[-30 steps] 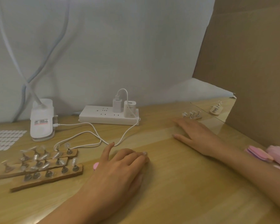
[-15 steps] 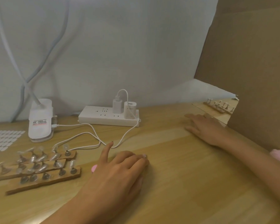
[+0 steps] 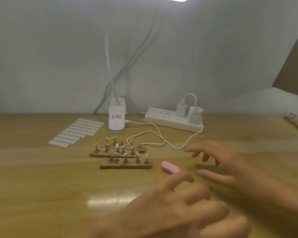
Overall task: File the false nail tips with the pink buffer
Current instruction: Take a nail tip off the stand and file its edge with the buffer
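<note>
- Right hand (image 3: 230,162) hovers over the table (image 3: 41,186) just right of the buffer (image 3: 170,167). Its fingers are spread and loosely bent, it holds nothing, and its thumb reaches toward the buffer without touching it.
- Left hand (image 3: 179,208) is blurred, low in the view and nearer than the buffer. Its fingers are apart and it is empty too.
- Buffer lies flat on the table between the strips (image 3: 126,166) and the right hand, touching neither.
- It looks like a small foam block, so probably light, slightly soft and gritty rather than slippery. A pinch across its long edges, thumb against fingers, should leave a flat face free for filing.
- Nail tips (image 3: 118,153) sit on little stands along three brown strips. They look thin and light, likely springy and easy to knock loose.
- Pressing a strip down or steadying a stand at its base with the other hand, with light strokes, seems wise.
- Cable (image 3: 176,148) loops just behind the strips and could snag.
</note>
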Demonstrator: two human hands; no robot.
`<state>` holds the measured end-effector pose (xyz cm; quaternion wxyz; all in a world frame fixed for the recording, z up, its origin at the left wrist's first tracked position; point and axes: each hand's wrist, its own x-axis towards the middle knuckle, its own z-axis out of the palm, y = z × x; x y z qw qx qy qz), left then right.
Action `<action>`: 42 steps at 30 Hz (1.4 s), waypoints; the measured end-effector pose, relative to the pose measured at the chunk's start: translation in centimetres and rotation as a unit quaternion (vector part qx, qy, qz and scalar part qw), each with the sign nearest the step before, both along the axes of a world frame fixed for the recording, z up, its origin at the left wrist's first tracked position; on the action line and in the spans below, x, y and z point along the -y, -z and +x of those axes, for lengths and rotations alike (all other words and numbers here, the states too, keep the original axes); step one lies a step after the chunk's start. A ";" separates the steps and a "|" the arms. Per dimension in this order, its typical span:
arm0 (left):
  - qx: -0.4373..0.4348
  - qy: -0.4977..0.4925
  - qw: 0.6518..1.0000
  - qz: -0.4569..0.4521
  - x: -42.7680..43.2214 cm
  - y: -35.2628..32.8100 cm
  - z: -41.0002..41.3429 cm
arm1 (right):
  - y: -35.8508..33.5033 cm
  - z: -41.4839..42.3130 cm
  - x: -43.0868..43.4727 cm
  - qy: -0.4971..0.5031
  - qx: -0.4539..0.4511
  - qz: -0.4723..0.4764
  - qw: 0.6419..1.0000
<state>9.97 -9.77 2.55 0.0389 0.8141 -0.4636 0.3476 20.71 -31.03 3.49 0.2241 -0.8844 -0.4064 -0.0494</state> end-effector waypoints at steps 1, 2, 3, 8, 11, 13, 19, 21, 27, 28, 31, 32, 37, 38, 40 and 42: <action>-0.011 -0.008 0.998 -0.065 -1.9 -0.2 -0.3 | 0.2 -0.3 -0.9 -0.014 -0.027 -0.004 1.000; -0.035 -0.028 0.990 -0.130 -4.1 -0.2 -0.5 | 0.5 -0.5 -1.7 -0.020 -0.049 -0.008 0.999; -0.072 -0.067 0.975 -0.198 -6.5 -0.2 -0.6 | 0.8 -0.5 -2.3 -0.022 -0.053 -0.020 0.998; -0.274 -0.286 0.866 -0.304 -15.1 0.4 -0.5 | 1.5 -0.6 -5.4 -0.026 -0.022 -0.027 0.999; -0.348 -0.288 0.847 -0.279 -15.5 0.9 0.2 | 1.7 -0.1 -6.9 -0.023 -0.040 0.021 0.999; -0.350 -0.276 0.850 -0.282 -15.0 1.1 0.8 | 1.7 0.1 -7.4 -0.012 -0.054 0.042 0.998; -0.337 -0.243 0.861 -0.294 -14.3 1.0 1.3 | 1.7 0.2 -8.0 0.008 -0.088 0.076 0.993; -0.356 -0.237 0.853 -0.301 -14.7 0.6 1.0 | 1.4 0.4 -8.1 0.027 -0.084 0.092 0.992; -0.429 -0.214 0.829 -0.288 -14.7 0.1 -0.5 | 1.0 0.1 -9.4 0.035 -0.275 0.254 0.926; -0.433 -0.212 0.829 -0.284 -14.5 0.0 -0.7 | 1.1 -0.1 -9.7 0.031 -0.320 0.276 0.906; -0.446 -0.192 0.816 -0.312 -14.1 -0.1 -0.9 | 1.7 -0.9 -10.4 0.004 -0.378 0.313 0.871; -0.449 -0.183 0.809 -0.332 -13.9 -0.1 -0.9 | 1.8 -1.0 -10.5 -0.001 -0.378 0.317 0.870; -0.425 -0.166 0.803 -0.384 -13.3 0.6 -0.9 | 2.1 -1.1 -10.3 -0.015 -0.376 0.329 0.866; -0.420 -0.167 0.803 -0.388 -13.2 0.8 -0.9 | 2.1 -1.2 -10.2 -0.018 -0.375 0.329 0.866; -0.411 -0.168 0.804 -0.396 -13.1 0.9 -1.0 | 2.1 -1.3 -10.3 -0.025 -0.372 0.330 0.867; -0.405 -0.164 0.805 -0.400 -13.1 1.1 -1.1 | 2.2 -1.4 -10.3 -0.027 -0.367 0.335 0.868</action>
